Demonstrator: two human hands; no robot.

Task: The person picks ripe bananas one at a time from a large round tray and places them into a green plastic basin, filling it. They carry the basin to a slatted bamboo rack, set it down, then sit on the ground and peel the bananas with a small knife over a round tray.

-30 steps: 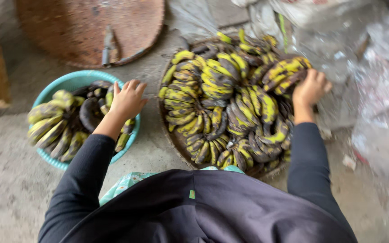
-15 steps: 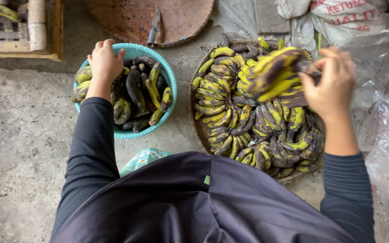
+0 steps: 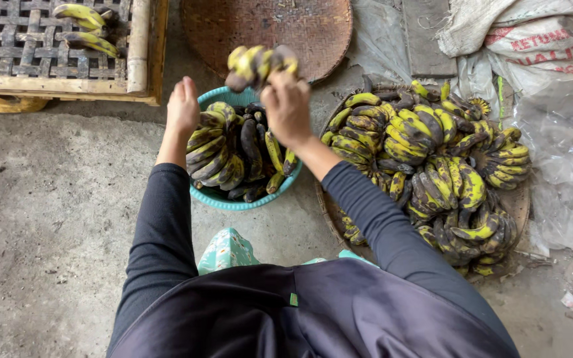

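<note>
My right hand holds a bunch of spotted yellow-black bananas up over the far side of a teal plastic basin. The basin is filled with similar blackened bananas. My left hand rests at the basin's left rim, fingers together against the bananas there. To the right, a round woven tray carries a large heap of banana bunches.
A second round woven tray lies empty behind the basin. A bamboo lattice bench with a few bananas stands at the top left. Sacks and clear plastic sheeting lie to the right on the concrete floor.
My right hand has lifted a banana bunch off the heap on the right and carried it left over the basin. My left hand has stayed at the basin's rim.
</note>
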